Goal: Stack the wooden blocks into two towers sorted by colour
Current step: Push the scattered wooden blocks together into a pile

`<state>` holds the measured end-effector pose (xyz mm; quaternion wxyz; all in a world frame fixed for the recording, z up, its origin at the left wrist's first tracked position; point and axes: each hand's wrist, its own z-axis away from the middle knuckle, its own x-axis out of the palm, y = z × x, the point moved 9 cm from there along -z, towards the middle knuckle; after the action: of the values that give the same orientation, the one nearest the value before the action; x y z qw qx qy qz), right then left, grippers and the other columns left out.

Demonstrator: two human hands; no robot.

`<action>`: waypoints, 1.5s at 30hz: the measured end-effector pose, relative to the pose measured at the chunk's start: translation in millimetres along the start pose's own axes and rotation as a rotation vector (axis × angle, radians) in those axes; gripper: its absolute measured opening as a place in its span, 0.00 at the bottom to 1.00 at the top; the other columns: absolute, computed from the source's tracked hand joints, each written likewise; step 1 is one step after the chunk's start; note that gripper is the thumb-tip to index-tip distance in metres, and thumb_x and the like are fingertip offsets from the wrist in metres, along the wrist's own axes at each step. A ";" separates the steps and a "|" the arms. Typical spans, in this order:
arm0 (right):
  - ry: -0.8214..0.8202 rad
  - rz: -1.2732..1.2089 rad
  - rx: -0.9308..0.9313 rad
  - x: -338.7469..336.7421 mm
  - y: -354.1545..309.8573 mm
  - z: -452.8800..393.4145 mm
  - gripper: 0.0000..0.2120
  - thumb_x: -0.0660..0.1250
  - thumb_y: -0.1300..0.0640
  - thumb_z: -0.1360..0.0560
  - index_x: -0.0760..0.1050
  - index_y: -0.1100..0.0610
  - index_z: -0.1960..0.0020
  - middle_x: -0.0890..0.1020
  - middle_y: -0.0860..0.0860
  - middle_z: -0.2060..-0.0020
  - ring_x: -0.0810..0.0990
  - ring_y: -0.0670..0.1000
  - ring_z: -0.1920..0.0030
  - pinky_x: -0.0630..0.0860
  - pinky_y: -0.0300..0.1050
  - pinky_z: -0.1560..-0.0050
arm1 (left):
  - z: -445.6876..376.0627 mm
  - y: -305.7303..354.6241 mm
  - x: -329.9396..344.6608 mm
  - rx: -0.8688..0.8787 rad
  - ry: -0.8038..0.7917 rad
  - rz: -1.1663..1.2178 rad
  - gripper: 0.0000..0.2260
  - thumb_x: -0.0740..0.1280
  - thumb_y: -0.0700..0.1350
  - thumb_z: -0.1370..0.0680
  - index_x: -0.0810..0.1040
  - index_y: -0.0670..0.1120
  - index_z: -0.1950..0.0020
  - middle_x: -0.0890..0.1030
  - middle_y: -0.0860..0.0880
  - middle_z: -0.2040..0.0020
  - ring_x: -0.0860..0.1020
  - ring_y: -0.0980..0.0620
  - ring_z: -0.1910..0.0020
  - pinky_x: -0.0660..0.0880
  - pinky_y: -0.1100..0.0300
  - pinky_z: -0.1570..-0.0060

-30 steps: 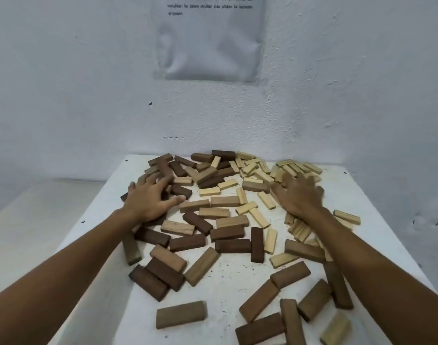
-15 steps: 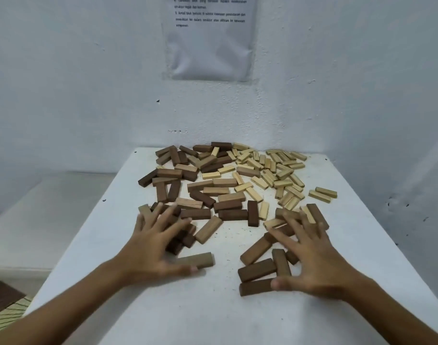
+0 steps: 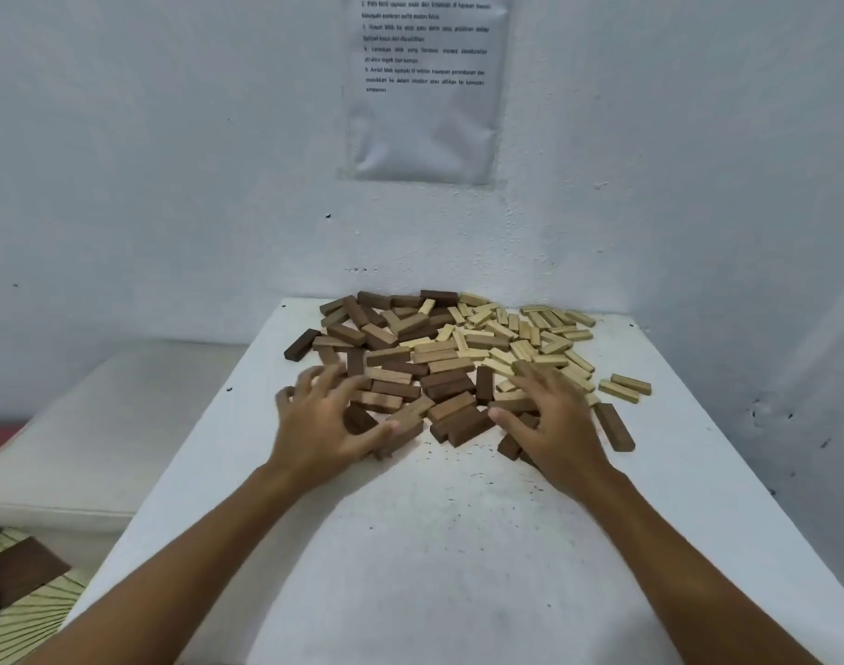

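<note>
Several dark brown blocks (image 3: 362, 328) and pale blocks (image 3: 530, 333) lie mixed in a flat heap at the far half of the white table (image 3: 434, 544). My left hand (image 3: 324, 419) has spread fingers and presses against the near left edge of the heap, over brown blocks. With its fingers also spread, my right hand (image 3: 549, 419) pushes on brown blocks at the near right edge. A lone brown block (image 3: 614, 427) lies just right of my right hand. Two pale blocks (image 3: 624, 388) sit apart at the right.
A white wall rises right behind the table, with a printed sheet in a plastic sleeve (image 3: 424, 84) on it. A lower white surface (image 3: 98, 424) stands to the left. A patterned floor mat with a dark piece (image 3: 21, 573) shows at bottom left.
Both hands came back to the near blocks, then pushed them away toward the heap. The scattered near blocks are now bunched against the pile, leaving the table's near half bare.
</note>
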<state>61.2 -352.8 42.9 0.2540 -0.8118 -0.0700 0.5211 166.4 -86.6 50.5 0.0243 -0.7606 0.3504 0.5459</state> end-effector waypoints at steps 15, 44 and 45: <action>0.078 -0.196 0.182 25.3 35.3 -64.2 0.23 0.72 0.57 0.26 0.75 0.54 0.32 0.68 0.55 0.29 0.66 0.57 0.29 0.66 0.47 0.34 | -40.2 -23.3 42.9 -0.032 -0.115 0.241 0.46 0.67 0.78 0.42 0.74 0.53 0.31 0.69 0.54 0.30 0.62 0.55 0.31 0.64 0.57 0.36; -0.210 -0.186 0.009 46.6 28.4 -133.3 0.26 0.64 0.39 0.23 0.71 0.47 0.29 0.63 0.47 0.23 0.59 0.51 0.23 0.55 0.60 0.24 | -133.8 17.0 92.8 0.240 -0.449 -0.008 0.45 0.48 0.81 0.35 0.64 0.58 0.25 0.58 0.53 0.21 0.46 0.52 0.20 0.39 0.40 0.24; -0.258 -0.213 -0.037 37.3 25.1 -121.4 0.31 0.63 0.33 0.27 0.68 0.42 0.27 0.60 0.45 0.23 0.56 0.48 0.23 0.54 0.58 0.24 | -123.9 18.2 80.5 0.284 -0.424 0.038 0.46 0.47 0.82 0.35 0.64 0.59 0.24 0.58 0.55 0.21 0.47 0.53 0.21 0.43 0.40 0.23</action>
<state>181.1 -401.5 40.3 0.2818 -0.7308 -0.1973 0.5896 269.7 -193.0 38.5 0.1938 -0.6114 0.4248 0.6389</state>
